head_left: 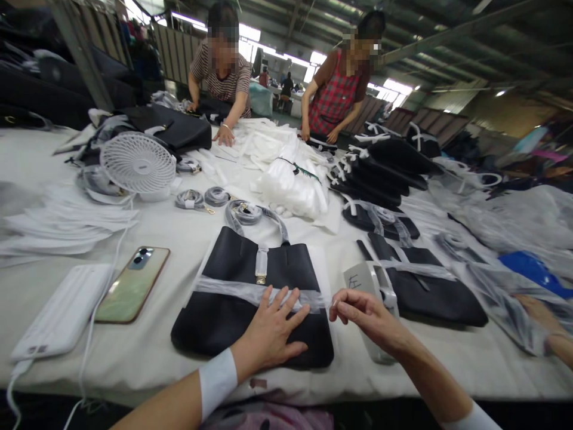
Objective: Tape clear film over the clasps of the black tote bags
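Observation:
A black handbag [253,334] lies flat in front of me, with a band of clear wrap [228,289] across its front and a gold-toned clasp [261,278] on its strap. Its wrapped handle [281,226] points away from me. My left hand [273,334] rests open on the bag, fingers spread over the band. Beside the bag's right edge, my right hand [364,313] has its fingers curled in and thumb against them; what they pinch, if anything, is too small to name. Partly behind it stands a pale tape dispenser [389,298] with a handwritten mark.
A phone [134,286], white power bank [62,310], cable and white fan [138,162] stand left. Further black bags [430,286] lie and stack at right. White packing material [290,179] fills the middle. Two co-workers stand across the table; another person's hand [539,313] reaches in at right.

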Motion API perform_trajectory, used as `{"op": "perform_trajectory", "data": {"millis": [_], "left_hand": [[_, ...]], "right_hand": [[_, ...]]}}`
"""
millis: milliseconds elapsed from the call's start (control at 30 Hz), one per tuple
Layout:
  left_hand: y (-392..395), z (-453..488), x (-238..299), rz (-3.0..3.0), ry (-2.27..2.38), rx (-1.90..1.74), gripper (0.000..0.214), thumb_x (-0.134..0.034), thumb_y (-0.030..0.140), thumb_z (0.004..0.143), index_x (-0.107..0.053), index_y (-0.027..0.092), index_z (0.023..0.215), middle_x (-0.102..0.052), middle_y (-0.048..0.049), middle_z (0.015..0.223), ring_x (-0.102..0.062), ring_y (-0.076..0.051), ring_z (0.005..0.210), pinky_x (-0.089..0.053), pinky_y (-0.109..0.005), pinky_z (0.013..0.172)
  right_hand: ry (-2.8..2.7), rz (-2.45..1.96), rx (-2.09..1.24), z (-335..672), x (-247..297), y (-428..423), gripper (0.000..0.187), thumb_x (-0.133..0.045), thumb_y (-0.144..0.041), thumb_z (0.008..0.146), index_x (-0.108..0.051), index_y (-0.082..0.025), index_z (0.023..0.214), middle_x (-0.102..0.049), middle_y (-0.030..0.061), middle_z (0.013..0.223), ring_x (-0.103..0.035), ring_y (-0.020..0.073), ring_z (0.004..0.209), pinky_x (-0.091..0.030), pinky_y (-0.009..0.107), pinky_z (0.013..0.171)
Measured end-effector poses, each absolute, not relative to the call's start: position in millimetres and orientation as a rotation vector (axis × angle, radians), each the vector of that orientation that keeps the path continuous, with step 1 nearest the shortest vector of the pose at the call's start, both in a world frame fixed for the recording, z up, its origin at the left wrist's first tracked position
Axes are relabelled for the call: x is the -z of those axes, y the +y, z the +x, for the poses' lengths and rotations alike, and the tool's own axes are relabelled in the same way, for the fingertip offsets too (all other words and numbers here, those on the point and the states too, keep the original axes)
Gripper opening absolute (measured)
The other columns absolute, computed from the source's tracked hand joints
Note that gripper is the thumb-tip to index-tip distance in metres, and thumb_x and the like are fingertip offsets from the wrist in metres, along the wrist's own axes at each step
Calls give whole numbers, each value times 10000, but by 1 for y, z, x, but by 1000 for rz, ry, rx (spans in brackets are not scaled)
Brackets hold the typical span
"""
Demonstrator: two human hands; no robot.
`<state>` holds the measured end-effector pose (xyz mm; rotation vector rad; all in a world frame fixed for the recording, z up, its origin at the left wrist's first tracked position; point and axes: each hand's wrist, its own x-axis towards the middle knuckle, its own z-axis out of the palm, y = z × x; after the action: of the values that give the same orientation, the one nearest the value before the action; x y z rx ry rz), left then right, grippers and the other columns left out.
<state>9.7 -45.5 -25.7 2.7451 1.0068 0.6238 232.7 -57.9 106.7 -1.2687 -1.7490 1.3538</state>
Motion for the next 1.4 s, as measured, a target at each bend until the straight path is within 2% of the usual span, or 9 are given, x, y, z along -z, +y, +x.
{"op": "perform_trajectory", "data": {"millis": [133,200,300,367,533,733,867,1233,1400], "left_hand": [[-45,10,27,2761,1012,-643,743,-400,699,880,-234,318,1496,-235,-111,1566,-237,-366,1408,-109,-642,1118],[-46,9,26,2761,1023,-651,739,-404,696,880,-238,321,1495,-235,-105,1567,-236,-364,1409,-110,-634,1121],[-46,9,25,2758,1028,-652,730,-399,694,883,-243,323,1492,-228,-95,1571,-234,-357,1410,-111,-622,1125],[-46,8,25,2759,1024,-650,729,-392,695,885,-243,320,1492,-233,-97,1568,-235,-357,1409,-114,-622,1122],[-46,8,25,2771,1021,-666,731,-371,690,894,-231,303,1498,-236,-113,1564,-241,-368,1403,-110,-630,1115],[-45,8,23,2775,1020,-689,753,-402,684,886,-224,290,1503,-253,-121,1555,-268,-374,1386,-124,-627,1112],[-45,7,23,2752,1007,-698,732,-406,670,890,-248,284,1492,-266,-124,1547,-262,-375,1388,-112,-635,1111],[-46,0,16,2706,982,-747,709,-435,629,899,-293,233,1471,-311,-137,1518,-265,-373,1382,-149,-638,1109],[-45,1,20,2696,982,-779,723,-455,631,889,-291,236,1472,-295,-139,1528,-272,-374,1383,-156,-630,1114]], "right_hand": [[-1654,-1329,-1372,234,-97,-59,326,-655,-495,830,-654,-169,818,-696,73,815,-516,154,681,-423,305,696],[-1579,-1309,-1408,234,-96,-59,330,-682,-504,800,-640,-179,757,-680,53,733,-567,178,713,-441,369,841],[-1519,-1229,-1477,232,-96,-57,335,-701,-487,779,-603,-197,643,-632,17,625,-634,216,801,-308,453,1081],[-1516,-1219,-1507,231,-94,-53,344,-706,-473,772,-579,-199,605,-660,28,657,-643,219,815,-265,457,1115],[-1579,-1326,-1469,229,-84,-35,397,-694,-520,759,-545,-190,597,-693,70,737,-625,230,827,-411,396,888],[-1655,-1310,-1550,221,-85,-18,392,-680,-520,785,-533,-180,657,-622,26,667,-579,180,732,-398,303,705],[-1752,-1316,-1648,211,-89,-12,384,-636,-533,832,-534,-173,747,-588,-2,631,-473,116,576,-337,260,578],[-1796,-1312,-1733,192,-97,-8,381,-658,-527,827,-540,-168,782,-453,-41,624,-364,92,566,-277,246,541],[-1807,-1176,-1757,188,-101,-15,396,-661,-556,810,-562,-178,747,-487,-17,627,-419,121,598,-318,270,582]]}}
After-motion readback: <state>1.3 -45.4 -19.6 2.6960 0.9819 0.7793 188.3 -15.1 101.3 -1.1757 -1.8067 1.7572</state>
